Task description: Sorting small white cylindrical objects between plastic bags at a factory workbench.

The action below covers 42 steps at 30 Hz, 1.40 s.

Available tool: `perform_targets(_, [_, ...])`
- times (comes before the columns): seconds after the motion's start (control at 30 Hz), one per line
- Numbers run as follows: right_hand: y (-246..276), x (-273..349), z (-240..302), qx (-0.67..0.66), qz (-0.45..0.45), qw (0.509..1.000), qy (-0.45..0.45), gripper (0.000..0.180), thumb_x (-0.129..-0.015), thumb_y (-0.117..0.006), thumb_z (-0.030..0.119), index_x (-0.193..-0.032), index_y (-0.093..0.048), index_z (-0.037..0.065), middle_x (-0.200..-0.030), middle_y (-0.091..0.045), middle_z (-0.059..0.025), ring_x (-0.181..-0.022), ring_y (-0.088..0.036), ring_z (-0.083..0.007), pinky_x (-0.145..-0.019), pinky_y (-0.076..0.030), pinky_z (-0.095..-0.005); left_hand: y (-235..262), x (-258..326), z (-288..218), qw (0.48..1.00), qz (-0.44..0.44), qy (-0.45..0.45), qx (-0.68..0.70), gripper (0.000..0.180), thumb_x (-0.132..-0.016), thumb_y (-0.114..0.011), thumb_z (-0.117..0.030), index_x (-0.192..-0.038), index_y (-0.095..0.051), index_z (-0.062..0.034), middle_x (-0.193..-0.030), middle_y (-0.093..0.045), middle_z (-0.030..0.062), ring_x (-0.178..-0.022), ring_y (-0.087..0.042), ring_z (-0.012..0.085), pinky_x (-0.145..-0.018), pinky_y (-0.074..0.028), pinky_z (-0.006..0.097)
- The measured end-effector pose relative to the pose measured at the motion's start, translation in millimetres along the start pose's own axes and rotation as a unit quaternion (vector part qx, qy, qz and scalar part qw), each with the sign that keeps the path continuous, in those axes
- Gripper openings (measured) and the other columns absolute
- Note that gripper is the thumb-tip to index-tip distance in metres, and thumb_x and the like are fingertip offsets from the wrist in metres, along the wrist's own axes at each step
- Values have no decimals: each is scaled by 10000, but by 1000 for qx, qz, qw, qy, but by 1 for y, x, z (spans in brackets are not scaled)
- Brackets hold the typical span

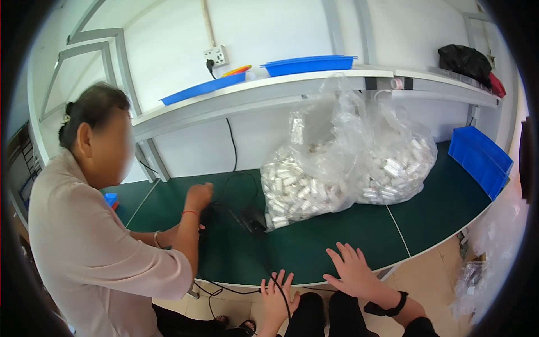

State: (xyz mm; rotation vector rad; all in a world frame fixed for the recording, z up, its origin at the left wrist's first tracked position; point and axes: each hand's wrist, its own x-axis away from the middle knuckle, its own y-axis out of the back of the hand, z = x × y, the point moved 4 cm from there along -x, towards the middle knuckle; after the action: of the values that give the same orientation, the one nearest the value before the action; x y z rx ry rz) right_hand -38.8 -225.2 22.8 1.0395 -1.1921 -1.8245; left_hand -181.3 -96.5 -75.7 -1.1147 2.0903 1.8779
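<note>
My left hand (pixel 277 296) is at the table's near edge with its fingers spread, and a black cable (pixel 285 297) runs across it. I cannot tell whether it grips the cable, but no grasp shows. Farther right, my right hand (pixel 355 273) hangs over the edge of the green table (pixel 331 247), fingers apart and holding nothing. Beyond my hands stand two clear plastic bags (pixel 314 185) (pixel 396 163) full of small white cylinders. A blurred black object (pixel 254 222) with cables lies left of the nearer bag.
On the left a person (pixel 101 224) leans over the table, with hands (pixel 197 199) near blurred dark cables. A blue bin (pixel 480 160) stands at the right end. The shelf (pixel 382 73) above bears blue trays (pixel 309 65) and a black bag (pixel 465 63). Clear plastic (pixel 494 247) hangs at right.
</note>
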Motion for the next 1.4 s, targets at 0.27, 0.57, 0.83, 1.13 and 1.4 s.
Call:
perform_targets(0.27, [142,-73,86,92,-63,967,230,478,-812,-582,301,-1157,-476,-11,-1141,-476,-218,-1107,-442,-352,-924,-344,-450,6,3,6,1000,3,-10,-1,635,-684,-649,-307,-1270,-463,-147,-1289,-449,99,-1205,-363,277,-993,-238,505])
perform_targets(0.57, [199,-271,115,206,-68,956,197,378,-766,-584,295,-987,-535,-8,-978,-556,-195,-937,-550,-346,-813,-440,-438,16,-2,1,997,35,17,73,646,-687,-630,-254,-1277,-441,-71,-1328,-390,185,-1194,-358,376,-1003,-249,537])
perform_targets(0.83, [214,-357,116,226,-222,930,185,385,-750,-590,252,-1009,-492,-15,-993,-503,-184,-967,-504,-325,-821,-429,-410,-1,9,8,996,49,14,69,655,-698,-626,-222,-1306,-415,-104,-1322,-401,179,-1190,-374,374,-984,-264,541])
perform_targets(1.13, [171,-345,88,212,-394,869,211,576,-602,-685,285,-1075,-520,0,-1158,-440,-211,-1162,-387,-340,-1001,-231,-554,3,5,4,993,55,-16,106,587,-725,-586,-193,-1284,-440,-86,-1306,-427,177,-1165,-413,364,-985,-279,524])
perform_targets(1.4, [164,-357,103,74,-386,901,183,537,-596,-647,278,-1071,-558,44,-1128,-457,-190,-1164,-383,-319,-1030,-180,-581,11,0,4,999,25,2,-26,488,-829,-544,-291,-1242,-467,-44,-1250,-485,155,-1152,-431,328,-1001,-299,470])
